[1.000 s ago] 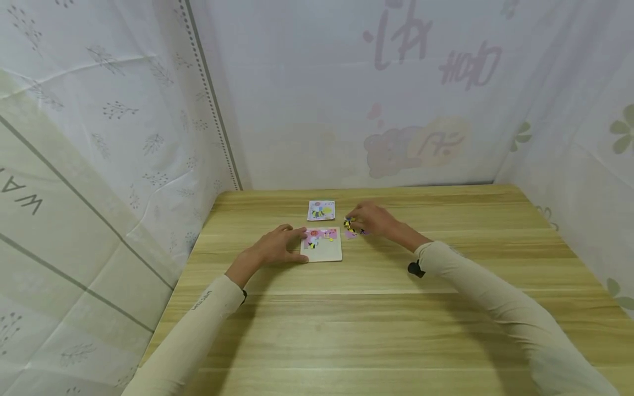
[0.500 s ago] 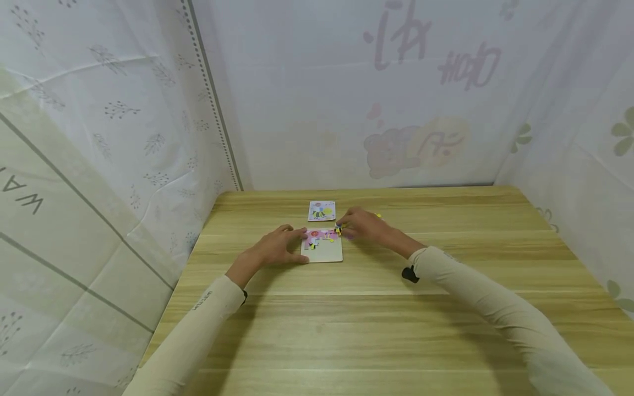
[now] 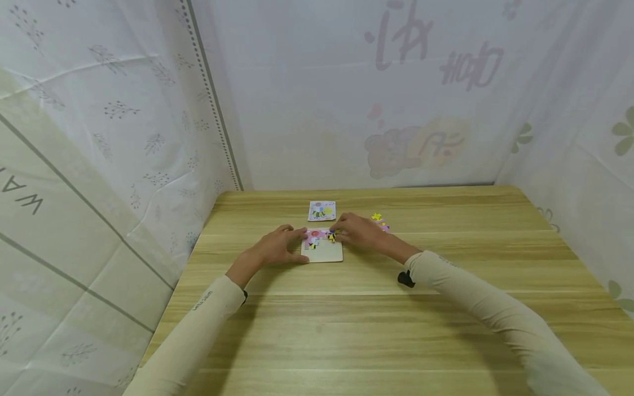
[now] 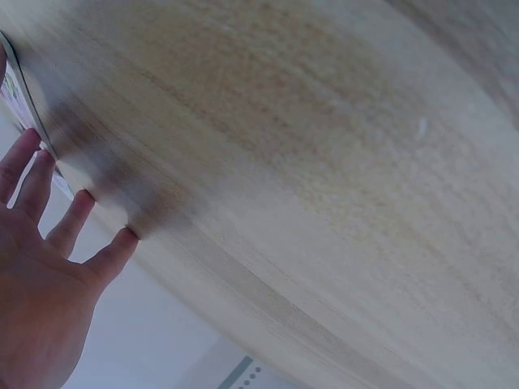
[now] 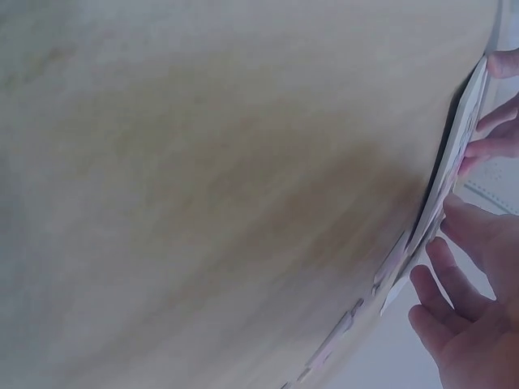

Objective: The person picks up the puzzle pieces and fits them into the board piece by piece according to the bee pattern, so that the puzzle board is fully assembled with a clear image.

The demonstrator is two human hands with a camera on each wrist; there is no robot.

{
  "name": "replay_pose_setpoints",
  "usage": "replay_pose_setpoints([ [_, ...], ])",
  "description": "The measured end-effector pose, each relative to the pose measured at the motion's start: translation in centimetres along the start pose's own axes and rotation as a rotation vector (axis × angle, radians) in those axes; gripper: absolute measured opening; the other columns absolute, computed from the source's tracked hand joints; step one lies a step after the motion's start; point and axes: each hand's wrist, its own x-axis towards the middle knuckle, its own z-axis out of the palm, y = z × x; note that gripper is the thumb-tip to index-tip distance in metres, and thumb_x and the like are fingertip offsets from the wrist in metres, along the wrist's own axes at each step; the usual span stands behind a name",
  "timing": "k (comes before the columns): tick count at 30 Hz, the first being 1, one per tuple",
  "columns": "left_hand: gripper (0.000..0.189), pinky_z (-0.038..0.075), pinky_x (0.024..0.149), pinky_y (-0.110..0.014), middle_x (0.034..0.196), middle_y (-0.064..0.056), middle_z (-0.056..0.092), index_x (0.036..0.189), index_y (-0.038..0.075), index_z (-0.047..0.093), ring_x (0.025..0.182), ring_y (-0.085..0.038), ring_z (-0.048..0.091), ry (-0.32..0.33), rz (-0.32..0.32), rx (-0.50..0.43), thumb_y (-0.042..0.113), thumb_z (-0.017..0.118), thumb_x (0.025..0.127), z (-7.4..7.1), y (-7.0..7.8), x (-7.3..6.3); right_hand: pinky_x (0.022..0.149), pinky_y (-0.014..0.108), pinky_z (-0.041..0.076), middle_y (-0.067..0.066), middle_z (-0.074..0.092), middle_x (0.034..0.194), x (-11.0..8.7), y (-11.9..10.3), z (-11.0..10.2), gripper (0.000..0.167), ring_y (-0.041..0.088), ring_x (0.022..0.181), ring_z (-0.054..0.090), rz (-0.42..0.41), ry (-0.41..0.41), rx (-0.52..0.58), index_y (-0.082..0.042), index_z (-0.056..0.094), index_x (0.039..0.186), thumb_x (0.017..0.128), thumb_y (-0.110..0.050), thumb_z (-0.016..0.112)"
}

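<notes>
A square jigsaw board (image 3: 323, 255) lies on the table, its upper part filled with pink printed pieces and its lower part bare. My left hand (image 3: 274, 246) rests at its left edge, thumb by the near corner and fingers by the far one. Those fingers look spread and fairly straight in the left wrist view. Over the board's upper right, my right hand (image 3: 360, 229) pinches a yellow-and-black puzzle piece (image 3: 332, 237) between thumb and fingertips. The right wrist view shows the right hand (image 5: 478, 300) beside the board's edge, the held piece being hard to make out there.
A small picture card (image 3: 322, 211) with a bee lies just beyond the board. Several loose puzzle pieces (image 3: 377, 218), yellow and pink, lie to the right behind my right hand. The wooden table (image 3: 317, 330) meets a curtain (image 3: 307, 110) at its far edge.
My right hand has moved left with the yellow-and-black puzzle piece, from the loose pieces to over the board. The loose pieces now show behind it. The left hand stays in place.
</notes>
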Motion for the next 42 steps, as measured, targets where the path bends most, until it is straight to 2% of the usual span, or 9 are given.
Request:
replay_pose_setpoints([
  [12,0.091,0.046,0.106,-0.06,0.151,-0.019,0.049,0.16,0.022,0.044,0.132,-0.037,0.053,0.003,-0.002,0.002,0.066,0.074,0.086,0.0,-0.1,0.0,0.096,0.043,0.055,0.013,0.066,0.128,0.4,-0.9,0.8,0.029,0.026,0.118,0.062,0.003,-0.03,-0.003,-0.011,0.075,0.127,0.102,-0.023,0.07],
  [22,0.094,0.046,0.106,-0.059,0.152,-0.018,0.048,0.161,0.022,0.041,0.132,-0.036,0.053,-0.002,-0.005,-0.006,0.068,0.073,0.086,0.0,0.0,-0.1,0.084,0.037,0.057,0.009,0.066,0.121,0.4,-1.8,1.3,0.027,0.02,0.107,0.062,-0.025,-0.023,-0.022,-0.012,0.076,0.126,0.101,-0.022,0.071],
  [33,0.093,0.046,0.106,-0.059,0.152,-0.02,0.047,0.161,0.021,0.041,0.131,-0.037,0.053,0.001,0.001,-0.008,0.066,0.074,0.087,0.0,0.0,-0.1,0.088,0.035,0.057,0.007,0.067,0.122,0.4,-1.9,1.4,0.027,0.02,0.111,0.062,-0.051,-0.007,-0.042,-0.012,0.076,0.126,0.1,-0.021,0.072],
  [42,0.093,0.046,0.106,-0.058,0.151,-0.019,0.048,0.161,0.02,0.042,0.132,-0.036,0.053,0.006,0.011,-0.01,0.067,0.073,0.087,0.0,-0.1,-0.1,0.085,0.035,0.056,0.007,0.066,0.119,0.7,-2.1,1.8,0.026,0.019,0.107,0.061,-0.086,-0.005,0.003,-0.011,0.077,0.125,0.101,-0.019,0.071],
])
